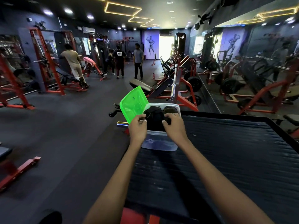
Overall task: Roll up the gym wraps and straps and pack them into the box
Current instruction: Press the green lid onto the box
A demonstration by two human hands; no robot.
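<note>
Gripping wraps [153, 118] | both hands [156, 126] (fingers curled) | over box [159, 143]

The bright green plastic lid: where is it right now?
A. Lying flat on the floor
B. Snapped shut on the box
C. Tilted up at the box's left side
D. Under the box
C: the bright green plastic lid stands tilted up beside the open clear plastic box, left of the black wraps.

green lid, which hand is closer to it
Left. The left hand sits at the box's left rim, touching or nearly touching the green lid. The right hand grips black wraps farther right.
</note>
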